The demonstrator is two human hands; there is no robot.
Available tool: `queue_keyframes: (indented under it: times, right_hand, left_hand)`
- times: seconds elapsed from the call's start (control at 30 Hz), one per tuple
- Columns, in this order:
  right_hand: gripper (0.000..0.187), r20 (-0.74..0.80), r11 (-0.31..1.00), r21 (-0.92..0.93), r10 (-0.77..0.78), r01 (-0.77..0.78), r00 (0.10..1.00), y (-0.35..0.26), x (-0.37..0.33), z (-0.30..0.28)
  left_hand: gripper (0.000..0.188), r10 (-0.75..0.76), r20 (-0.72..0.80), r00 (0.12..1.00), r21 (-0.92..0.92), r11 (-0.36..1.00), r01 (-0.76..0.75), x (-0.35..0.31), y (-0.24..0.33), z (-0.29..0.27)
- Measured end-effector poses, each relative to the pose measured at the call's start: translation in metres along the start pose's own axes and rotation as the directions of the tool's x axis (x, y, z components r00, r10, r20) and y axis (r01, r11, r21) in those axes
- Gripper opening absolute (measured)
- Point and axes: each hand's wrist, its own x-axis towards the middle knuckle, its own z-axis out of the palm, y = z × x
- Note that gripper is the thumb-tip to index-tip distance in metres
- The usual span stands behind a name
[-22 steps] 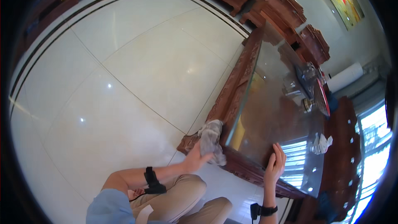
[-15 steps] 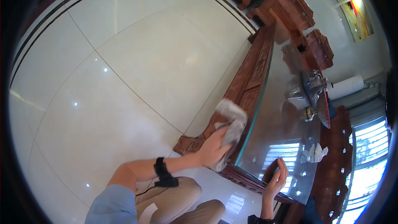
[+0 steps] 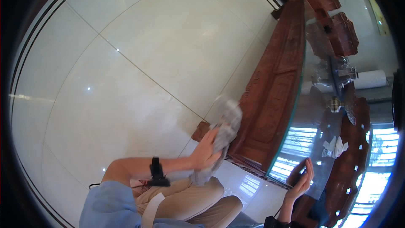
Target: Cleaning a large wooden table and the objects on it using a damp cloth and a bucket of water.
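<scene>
A crumpled grey-white cloth (image 3: 228, 128) hangs from my left hand (image 3: 205, 151), whose fingers are closed round it. The cloth is smeared by motion and hovers beside the near corner of a carved dark-red wooden table (image 3: 274, 101). At the near end of the table's glass top (image 3: 314, 114), my right hand (image 3: 301, 181) rests at the edge, its fingers stretched out and holding nothing. Part of the table's near leg (image 3: 200, 131) shows behind the cloth.
On the glass stand a crumpled white tissue (image 3: 335, 147), a small gold-toned object (image 3: 335, 104) and a dark tray with glassware (image 3: 337, 76). Carved wooden chairs (image 3: 344, 33) line the far side. Pale glossy floor tiles (image 3: 168, 59) lie to the left.
My left hand has drawn the cloth left and toward me, off the table's carved side. The view has shifted, so the table sits further right. My right hand stays at the glass edge.
</scene>
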Motion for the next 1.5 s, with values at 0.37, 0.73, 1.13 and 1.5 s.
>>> queue_keyframes:
  times: [0.37, 0.73, 1.13, 1.5]
  right_hand:
    - [0.048, -0.039, 0.999, 0.013, -0.047, 0.048, 0.998, 0.000, -0.001, 0.007]
    - [0.045, -0.054, 1.000, 0.024, -0.018, 0.019, 0.998, 0.003, -0.007, 0.002]
    - [0.045, -0.087, 0.999, 0.022, -0.023, 0.025, 0.996, 0.002, -0.003, 0.006]
    - [0.046, -0.077, 0.996, 0.068, -0.048, 0.053, 0.996, 0.006, -0.005, 0.007]
  left_hand:
    - [0.054, -0.357, -0.241, 0.902, -0.240, 0.923, 0.301, -0.021, -0.194, 0.013]
    - [0.052, -0.681, -0.012, 0.732, -0.765, 0.478, 0.432, -0.011, -0.043, 0.022]
    - [0.048, -0.942, -0.067, 0.329, -0.998, 0.057, -0.040, -0.018, -0.087, 0.083]
    - [0.056, -0.689, 0.412, 0.596, -0.826, -0.559, -0.076, -0.041, -0.114, 0.124]
